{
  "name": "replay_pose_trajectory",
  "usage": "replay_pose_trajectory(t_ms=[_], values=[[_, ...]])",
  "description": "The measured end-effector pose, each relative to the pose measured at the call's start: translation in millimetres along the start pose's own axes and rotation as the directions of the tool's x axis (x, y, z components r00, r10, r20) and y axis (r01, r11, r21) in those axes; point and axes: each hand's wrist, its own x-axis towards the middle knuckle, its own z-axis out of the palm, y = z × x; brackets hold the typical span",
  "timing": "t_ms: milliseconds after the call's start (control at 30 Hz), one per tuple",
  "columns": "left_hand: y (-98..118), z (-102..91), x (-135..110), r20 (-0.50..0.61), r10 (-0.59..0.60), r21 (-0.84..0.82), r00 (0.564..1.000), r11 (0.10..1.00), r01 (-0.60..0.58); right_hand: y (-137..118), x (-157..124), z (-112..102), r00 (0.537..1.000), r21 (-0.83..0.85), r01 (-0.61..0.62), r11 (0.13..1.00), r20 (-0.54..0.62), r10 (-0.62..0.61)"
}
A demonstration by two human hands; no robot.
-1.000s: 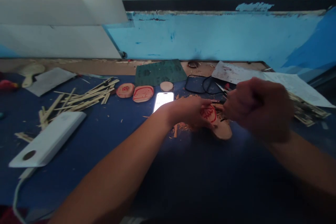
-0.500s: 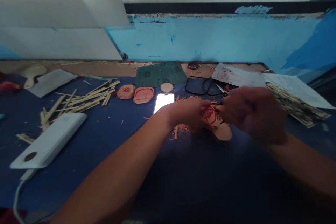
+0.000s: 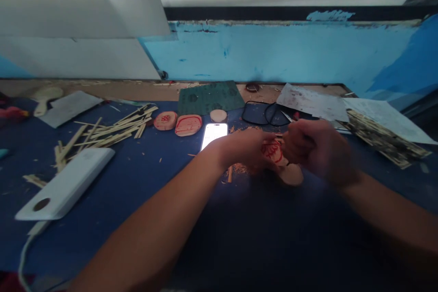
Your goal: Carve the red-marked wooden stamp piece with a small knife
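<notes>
Okay, left hand (image 3: 241, 149) fingers (image 3: 263, 142) wrapped on red-marked wooden piece (image 3: 291, 174); right hand (image 3: 318, 153) fingers (image 3: 293, 140) curled against it, hold unclear

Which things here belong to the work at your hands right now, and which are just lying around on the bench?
At work: left hand, right hand, red-drawn wooden piece, wood shavings.

Lying about: smartphone, white power bank, green sandpaper sheet, loose wooden sticks, black cable.

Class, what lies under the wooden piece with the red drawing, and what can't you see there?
Below the wooden piece is the blue mat, with wood shavings beside it. The left hand and right hand cover much of the piece, hiding its edges and the mat directly beneath.
</notes>
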Motion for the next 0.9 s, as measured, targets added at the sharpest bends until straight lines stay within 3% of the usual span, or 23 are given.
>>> replay_pose_trajectory(t_ms=[67, 133, 200, 267, 300, 400, 500, 600, 700, 767, 800, 833, 900], values=[[1, 0.0, -1, 0.002, -0.038, 0.004, 0.999, 0.999, 0.038, -6, 2, -10, 0.996, -0.096, 0.076, 0.992, -0.043, -0.08], [2, -0.1, -1, -0.005, -0.073, 0.012, 0.997, 0.997, 0.073, -8, 7, -24, 0.984, -0.372, 0.107, 0.922, -0.093, -0.152], [3, -0.3, -2, -0.01, -0.092, 0.034, 0.996, 0.995, 0.092, -4, 12, -40, 0.977, -0.716, 0.073, 0.694, -0.087, -0.192], [4, -0.5, -3, -0.015, -0.088, 0.056, 0.996, 0.994, 0.088, 5, 17, -57, 0.991, -0.906, 0.006, 0.423, -0.049, -0.121], [4, -0.6, -3, -0.012, -0.08, 0.058, 0.997, 0.995, 0.08, 10, 19, -65, 0.997, -0.947, 0.023, 0.32, -0.001, -0.076], [4, -1.0, -3, -0.005, -0.057, 0.046, 0.998, 0.997, 0.057, 25, 22, -82, 0.984, -0.98, 0.158, 0.118, 0.166, 0.062], [4, -1.3, -4, -0.011, -0.051, 0.048, 0.999, 0.998, 0.051, 29, 22, -88, 0.973, -0.978, 0.202, 0.042, 0.205, 0.108], [4, -1.7, -4, -0.007, -0.048, 0.02, 0.999, 0.999, 0.048, 19, 21, -84, 0.974, -0.977, 0.207, 0.051, 0.21, 0.08], [5, -1.7, -5, -0.009, -0.056, 0.008, 0.998, 0.998, 0.056, 2, 18, -72, 0.969, -0.965, 0.228, 0.132, 0.211, -0.127], [4, -1.2, -5, -0.004, -0.069, 0.002, 0.998, 0.998, 0.069, -10, 13, -61, 0.958, -0.925, 0.234, 0.3, 0.168, -0.231], [4, -1.0, -5, -0.002, -0.073, -0.004, 0.997, 0.997, 0.073, -14, 10, -56, 0.962, -0.873, 0.226, 0.431, 0.13, -0.241], [4, -0.8, -5, -0.003, -0.073, -0.008, 0.997, 0.997, 0.073, -17, 7, -50, 0.97, -0.779, 0.211, 0.59, 0.092, -0.225], [4, -1.0, -5, -0.01, -0.072, 0.0, 0.997, 0.997, 0.072, -19, 3, -41, 0.985, -0.566, 0.158, 0.809, 0.033, -0.169]])
